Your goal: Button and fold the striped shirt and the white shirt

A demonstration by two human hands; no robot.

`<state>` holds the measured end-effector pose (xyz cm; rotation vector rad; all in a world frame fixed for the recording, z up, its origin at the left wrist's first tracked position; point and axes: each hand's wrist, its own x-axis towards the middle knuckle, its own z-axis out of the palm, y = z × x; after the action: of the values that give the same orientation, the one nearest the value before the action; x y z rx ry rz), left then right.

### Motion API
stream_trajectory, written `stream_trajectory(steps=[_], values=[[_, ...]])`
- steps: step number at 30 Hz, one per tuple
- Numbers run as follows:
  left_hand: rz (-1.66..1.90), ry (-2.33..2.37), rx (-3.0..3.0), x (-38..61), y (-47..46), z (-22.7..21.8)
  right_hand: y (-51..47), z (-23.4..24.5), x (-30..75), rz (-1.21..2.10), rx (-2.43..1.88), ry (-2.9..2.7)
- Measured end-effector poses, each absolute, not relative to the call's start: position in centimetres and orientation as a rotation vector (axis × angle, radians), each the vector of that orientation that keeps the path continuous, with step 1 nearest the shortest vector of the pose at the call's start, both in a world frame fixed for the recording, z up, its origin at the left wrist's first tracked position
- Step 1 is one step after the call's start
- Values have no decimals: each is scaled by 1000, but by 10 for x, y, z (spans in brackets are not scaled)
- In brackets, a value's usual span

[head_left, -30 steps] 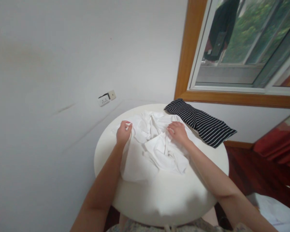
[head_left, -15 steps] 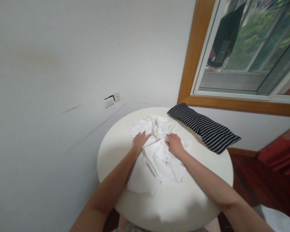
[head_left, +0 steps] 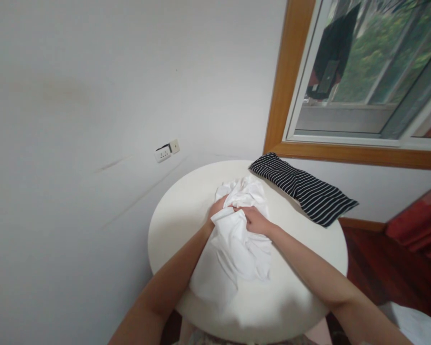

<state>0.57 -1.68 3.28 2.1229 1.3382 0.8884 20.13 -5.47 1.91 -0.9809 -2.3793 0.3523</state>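
A crumpled white cloth garment (head_left: 233,244) lies bunched on the round white table (head_left: 172,215), its lower part spread toward me. My left hand (head_left: 218,207) is at the cloth's left side, closed into its folds, with the fingers partly covered by fabric. From the right, my right hand (head_left: 253,219) grips the middle of the same cloth, its fingers reaching toward the left hand. Whether the cloth is a shirt or another kind of piece cannot be made out.
A folded black-and-white striped cloth (head_left: 305,189) lies along the table's back right edge. A wall with a power socket (head_left: 163,154) borders the left and back. At right are a wood-framed window (head_left: 345,151) and a red curtain (head_left: 420,225).
Both hands have come closer together, gathering the white cloth between them. Its far part is now bunched narrower and higher. The striped cloth has not moved.
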Motion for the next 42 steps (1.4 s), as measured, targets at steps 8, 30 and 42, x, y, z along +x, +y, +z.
stream_trajectory(steps=[8,30,42], values=[[639,1680,2275,-23,3,43,-42,15,255,97,-1413,-2266],[627,2157,2577,-111,50,123,-21,-1,277,143,-1601,-1988],[328,2176,2433,-105,68,92,-15,27,287,-148,-1767,-1839]])
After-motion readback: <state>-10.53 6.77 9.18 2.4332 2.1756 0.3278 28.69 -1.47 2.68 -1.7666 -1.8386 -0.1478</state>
